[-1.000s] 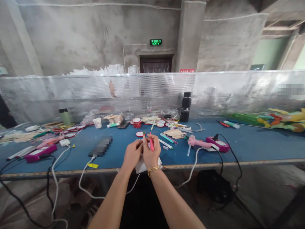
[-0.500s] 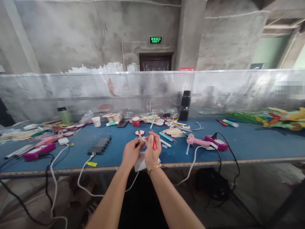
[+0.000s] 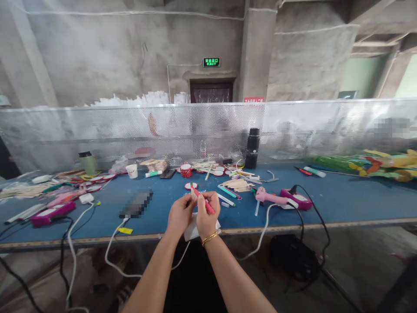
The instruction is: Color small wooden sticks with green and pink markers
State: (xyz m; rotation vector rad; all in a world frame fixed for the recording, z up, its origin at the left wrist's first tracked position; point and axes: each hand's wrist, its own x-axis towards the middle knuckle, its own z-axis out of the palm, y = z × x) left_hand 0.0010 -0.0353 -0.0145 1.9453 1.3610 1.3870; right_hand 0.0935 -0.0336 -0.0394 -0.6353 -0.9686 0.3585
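My left hand [image 3: 180,214] and my right hand [image 3: 206,213] meet over the near edge of the blue table [image 3: 342,200]. My right hand is closed round a red marker pen [image 3: 204,202], its tip pointing up and left. My left hand pinches a small wooden stick [image 3: 193,194] against that tip. A white paper [image 3: 192,230] lies under both hands at the table's edge. A gold bracelet circles my right wrist.
A pink glue gun [image 3: 270,198] on a purple stand [image 3: 298,199] sits to the right, its cables hanging over the edge. A black bottle [image 3: 252,148], loose pens, sticks, round red-rimmed pieces and a phone [image 3: 136,204] lie around. A perforated metal screen [image 3: 130,126] backs the table.
The red marker has tipped from upright to slanting left, onto the stick in my left hand. Both hands stay together at the table's edge.
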